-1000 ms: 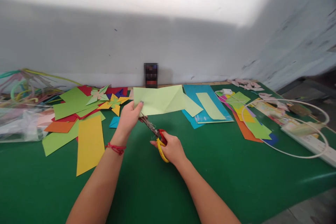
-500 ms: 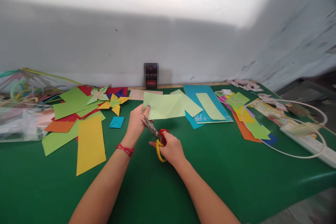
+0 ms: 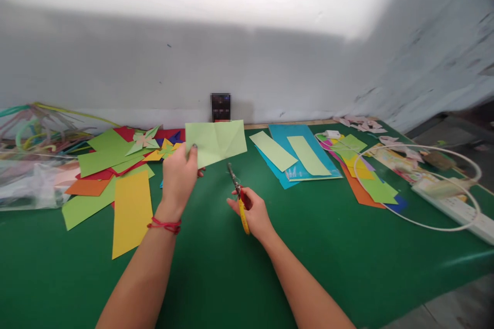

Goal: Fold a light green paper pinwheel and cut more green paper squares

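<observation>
My left hand (image 3: 179,172) pinches the lower left part of a pale green sheet of paper (image 3: 216,142), held up above the table with fold creases across it. In my right hand (image 3: 254,211) is a pair of scissors (image 3: 243,211) with yellow and red handles. Their blades point up and away, just below the sheet and apart from it; they look closed. Two pale green paper strips (image 3: 273,150) lie to the right, on and beside a blue packet (image 3: 278,131).
Coloured sheets, among them a yellow one (image 3: 133,211), and folded paper stars (image 3: 142,141) lie at left. Beyond them are a plastic bag (image 3: 42,185) and tangled strips. A dark upright device (image 3: 221,105) stands by the wall. At right are paper scraps (image 3: 358,164), a white cable (image 3: 419,226) and a power strip (image 3: 455,211).
My left hand has moved left and the sheet has risen, uncovering the strip behind it. The scissors have swung more upright and slightly right, away from my left hand.
</observation>
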Demonstrator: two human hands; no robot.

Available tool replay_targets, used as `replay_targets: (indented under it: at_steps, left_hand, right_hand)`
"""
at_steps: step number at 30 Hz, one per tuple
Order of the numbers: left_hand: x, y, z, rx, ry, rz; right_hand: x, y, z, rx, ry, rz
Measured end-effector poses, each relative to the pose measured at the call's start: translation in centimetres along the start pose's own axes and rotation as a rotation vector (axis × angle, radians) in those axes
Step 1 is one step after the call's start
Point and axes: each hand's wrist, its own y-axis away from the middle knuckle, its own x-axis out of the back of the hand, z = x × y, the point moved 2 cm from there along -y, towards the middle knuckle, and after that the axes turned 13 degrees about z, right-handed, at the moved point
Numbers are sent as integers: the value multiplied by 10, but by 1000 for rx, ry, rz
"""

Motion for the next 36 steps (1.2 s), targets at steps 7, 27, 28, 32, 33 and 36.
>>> replay_targets:
  at_steps: [7,27,28,32,33,36]
  left_hand:
    - [14,-15,-11,194,266,83]
    - [2,24,31,-31,238,-92]
    - [0,26,31,-32,237,-114]
    - [-3,29,32,-26,236,-160]
    - [-2,29,32,-26,236,-162]
    - [-1,28,33,-30,238,-165]
  right_hand:
    - [-2,-3,5,-156,-344,-199]
    - [5,-2,-4,-227,-69,-31]
    - [6,-2,-4,-231,-68,-27]
    - [8,-3,-6,-250,-70,-8]
    - [8,-3,-6,-250,-70,-6]
    - [8,-2,-6,-238,-57,-19]
